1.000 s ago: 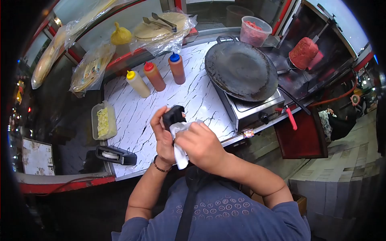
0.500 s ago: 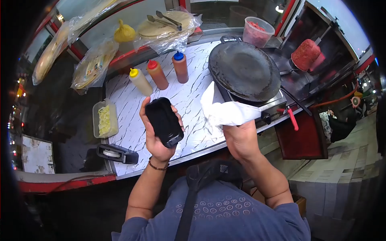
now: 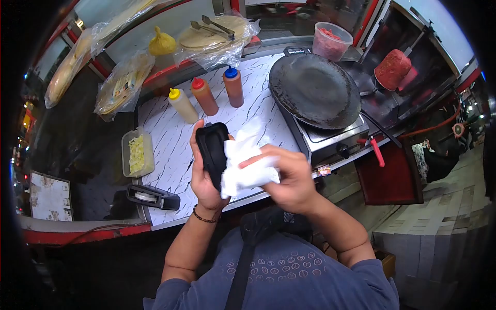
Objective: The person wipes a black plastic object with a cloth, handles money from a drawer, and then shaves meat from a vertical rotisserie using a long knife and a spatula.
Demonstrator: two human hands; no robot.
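My left hand (image 3: 203, 188) is wrapped around a small black rectangular container (image 3: 209, 147), tilted with its hollow side toward me. A crumpled white cloth (image 3: 248, 175) is bunched in my right hand (image 3: 289, 181), its fingers closed on it. The cloth overlaps the right side of the container in this view and hides part of it. Both hands are over the front of the white marbled counter (image 3: 170, 160). Beyond them stand a yellow-capped squeeze bottle (image 3: 183, 106), a red-capped one (image 3: 205, 98) and a blue-capped one (image 3: 233, 89).
Right of the hands, a dark round griddle pan (image 3: 315, 90) sits on a gas stove (image 3: 341, 139). Shredded cabbage fills a tub (image 3: 139, 155) by a tape dispenser (image 3: 154, 197). Tongs (image 3: 212, 28) lie on bagged flatbreads. Red meat (image 3: 392, 70) stands on a spit.
My right hand has brought the white cloth left and down, from beside the stove to the container. My left hand has turned the container slightly and shifted a little right.
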